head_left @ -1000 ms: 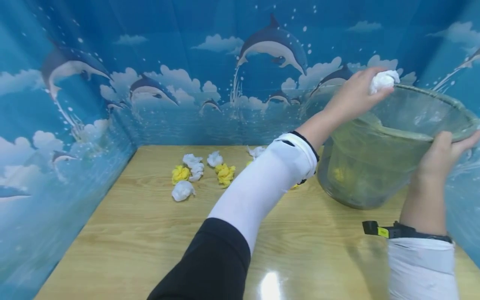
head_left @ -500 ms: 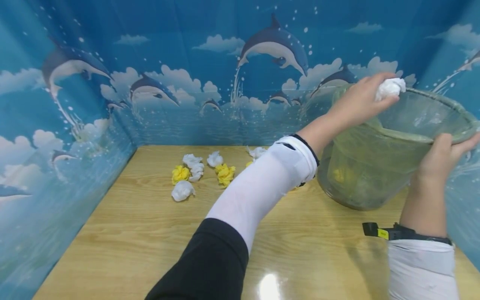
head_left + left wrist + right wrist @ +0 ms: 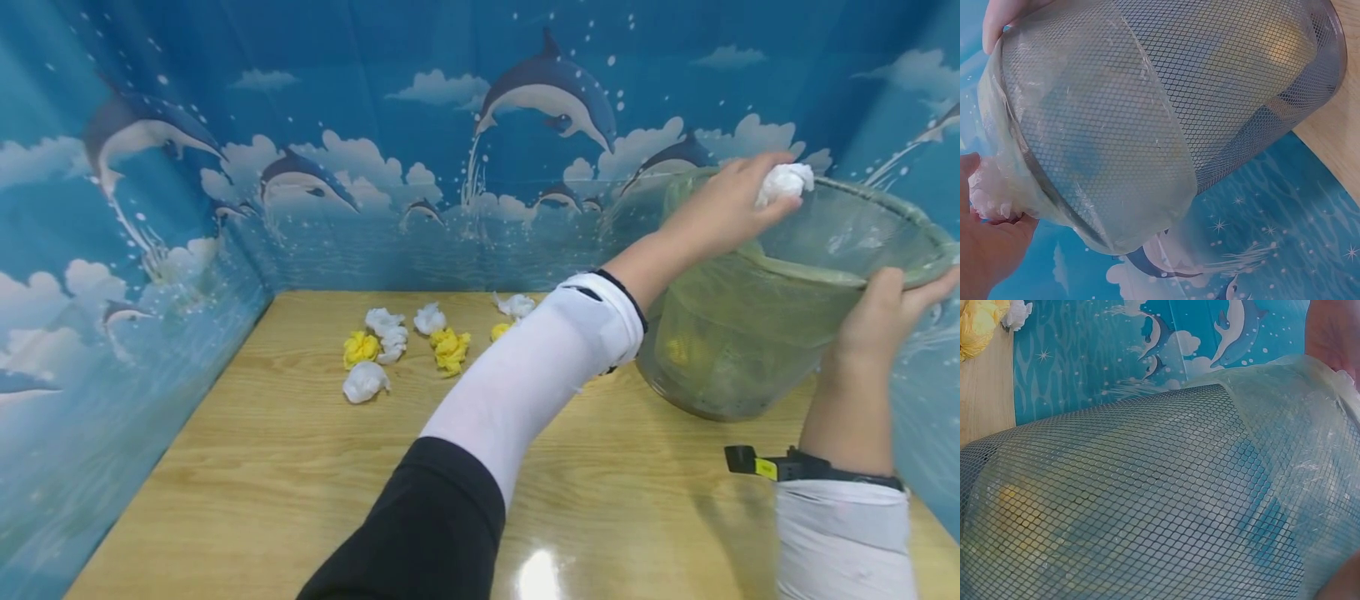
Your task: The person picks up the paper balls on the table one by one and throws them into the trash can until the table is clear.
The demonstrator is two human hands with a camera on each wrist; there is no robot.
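Note:
My left hand point(image 3: 723, 208) holds a crumpled white paper ball point(image 3: 786, 183) between thumb and fingers, at the far left of the bin's rim. The grey wire-mesh wastebasket point(image 3: 1241, 81) stands on the table at the right, leaning to the right. A thin, pale greenish bin liner point(image 3: 795, 304) is folded over its rim and hangs inside. My right hand point(image 3: 873, 325) grips the near right part of the rim, thumb over the liner's edge. In the right wrist view, something yellow point(image 3: 1019, 515) shows blurred through the mesh near the basket's bottom.
Several crumpled paper balls lie at the back of the wooden table point(image 3: 300, 483), among them a yellow one point(image 3: 362, 349) and a white one point(image 3: 366, 382). More lie partly behind my left forearm. A blue dolphin-print curtain point(image 3: 360, 100) encloses the back and sides.
My left hand, with the white paper ball, has moved slightly right and down along the wastebasket's rim. My right hand keeps its grip on the rim.

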